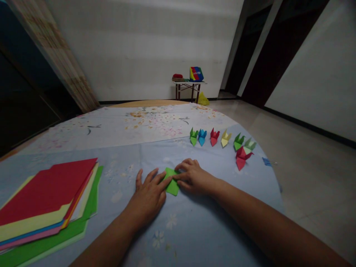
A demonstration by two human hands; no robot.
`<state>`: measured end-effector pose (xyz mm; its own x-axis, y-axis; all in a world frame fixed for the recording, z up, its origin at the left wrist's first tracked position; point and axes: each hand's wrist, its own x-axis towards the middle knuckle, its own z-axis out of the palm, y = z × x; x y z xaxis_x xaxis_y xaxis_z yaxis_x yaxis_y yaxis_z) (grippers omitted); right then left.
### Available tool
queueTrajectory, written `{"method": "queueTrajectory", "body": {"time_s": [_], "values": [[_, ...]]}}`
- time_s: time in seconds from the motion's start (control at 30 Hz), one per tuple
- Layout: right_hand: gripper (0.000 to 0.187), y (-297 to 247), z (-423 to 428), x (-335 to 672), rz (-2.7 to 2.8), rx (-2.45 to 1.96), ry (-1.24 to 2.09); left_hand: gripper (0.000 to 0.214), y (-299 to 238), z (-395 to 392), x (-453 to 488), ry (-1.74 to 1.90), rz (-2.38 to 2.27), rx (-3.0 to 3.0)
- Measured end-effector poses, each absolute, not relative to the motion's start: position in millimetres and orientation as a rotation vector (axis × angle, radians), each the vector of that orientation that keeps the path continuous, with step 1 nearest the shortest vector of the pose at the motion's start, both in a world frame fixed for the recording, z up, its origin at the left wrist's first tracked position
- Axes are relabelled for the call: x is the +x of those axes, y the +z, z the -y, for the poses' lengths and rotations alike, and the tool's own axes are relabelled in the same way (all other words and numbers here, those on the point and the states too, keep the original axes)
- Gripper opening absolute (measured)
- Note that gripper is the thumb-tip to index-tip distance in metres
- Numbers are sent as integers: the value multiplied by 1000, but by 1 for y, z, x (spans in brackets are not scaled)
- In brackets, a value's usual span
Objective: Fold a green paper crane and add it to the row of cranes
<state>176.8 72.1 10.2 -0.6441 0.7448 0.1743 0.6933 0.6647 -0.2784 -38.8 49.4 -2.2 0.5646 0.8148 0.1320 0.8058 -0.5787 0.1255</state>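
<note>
Lying between spread left hand (pixel 151 191) and loosely bent right hand (pixel 196 178), touching both: green paper (pixel 172 188)

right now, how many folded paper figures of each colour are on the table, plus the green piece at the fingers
bright green figures: 2
pale green figure: 1
blue figure: 1
red figures: 2
pale yellow figure: 1
green piece at the fingers: 1
total: 8

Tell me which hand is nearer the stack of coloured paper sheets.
Left. The left hand is right of the stack; the right hand is farther right, at the far side of the folded green paper.
</note>
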Motion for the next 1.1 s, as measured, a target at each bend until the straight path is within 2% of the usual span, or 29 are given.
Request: {"method": "queueTrajectory", "body": {"time_s": [0.7,0.97,1.1], "values": [[21,4,-74,177,2535,-1123,267,34,-4,-55,-41,382,-1412,2777],[35,-1,-75,171,2536,-1227,185,38,-8,-47,-35,319,-1398,2770],[36,-4,-75,169,2591,-1285,165,43,-9,-42,-33,255,-1412,2744]]}}
